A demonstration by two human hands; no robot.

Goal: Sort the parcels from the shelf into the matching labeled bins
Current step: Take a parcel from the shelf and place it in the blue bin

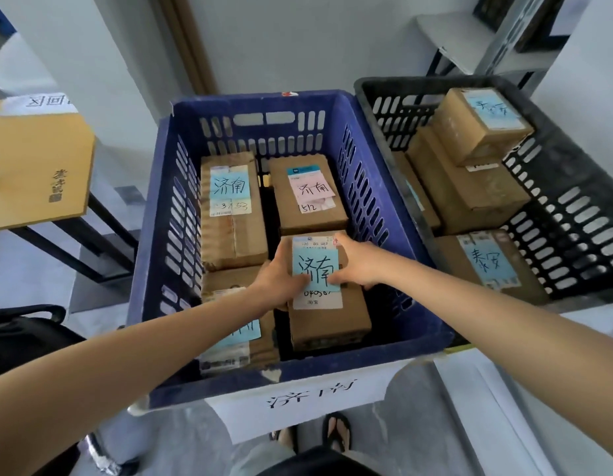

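Cardboard parcel (329, 324) with blue paper note (315, 266), left hand (279, 283) and right hand (360, 266) gripping its sides, inside slotted blue plastic bin (147, 252).

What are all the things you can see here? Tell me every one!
blue bin: one, blue, middle.
white sign: one, white, blue bin's front.
black bin: one, black, right side.
held parcel: one, brown, blue bin, front right.
other parcels: three, brown, in the blue bin.
black-bin parcels: at least four, brown, black bin.
tan box: one, tan, far left.
shelf: one, grey, top right.
left hand: one, holds the held parcel's left side.
right hand: one, holds its right side.
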